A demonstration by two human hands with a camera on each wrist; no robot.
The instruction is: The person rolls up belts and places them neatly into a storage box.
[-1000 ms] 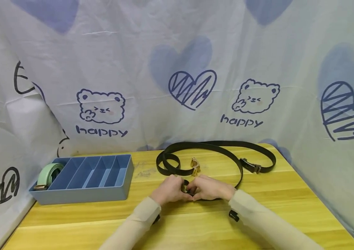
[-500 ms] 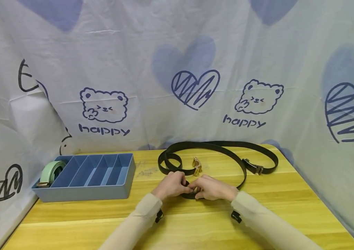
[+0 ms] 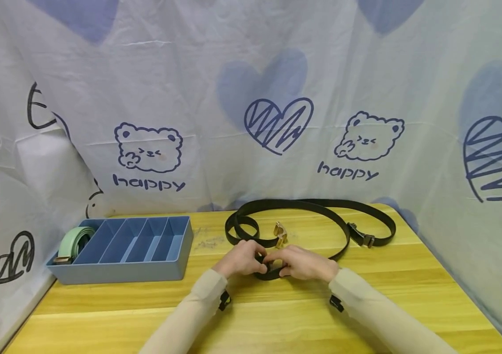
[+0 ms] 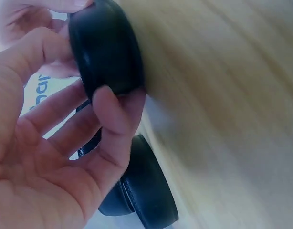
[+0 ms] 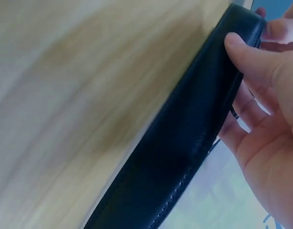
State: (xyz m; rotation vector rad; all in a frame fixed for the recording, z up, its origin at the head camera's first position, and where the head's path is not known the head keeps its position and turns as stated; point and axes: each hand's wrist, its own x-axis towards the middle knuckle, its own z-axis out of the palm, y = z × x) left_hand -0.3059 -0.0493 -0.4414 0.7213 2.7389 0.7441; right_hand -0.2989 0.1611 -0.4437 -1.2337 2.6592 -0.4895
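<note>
Close together at the middle of the table, both hands hold a curled part of a black leather belt (image 3: 268, 276). My left hand (image 3: 239, 259) pinches the bent strap (image 4: 108, 47) between thumb and fingers in the left wrist view. From the other side, my right hand (image 3: 308, 263) grips it, its thumb flat on the smooth face of the strap (image 5: 170, 129) in the right wrist view. Behind the hands, black strap lies on edge in wide loops. A gold buckle (image 3: 280, 235) stands just beyond the fingers, and a dark metal buckle (image 3: 360, 237) lies farther right.
At the left stands a blue divided box (image 3: 118, 273), with a rolled light green belt (image 3: 74, 243) in its leftmost compartment. A printed white curtain (image 3: 215, 162) hangs behind and beside the wooden table (image 3: 273, 319).
The hands have moved slightly apart, and the curl of belt between them shows as a more open loop. Box and buckles look unmoved apart from a small shift of the head view.
</note>
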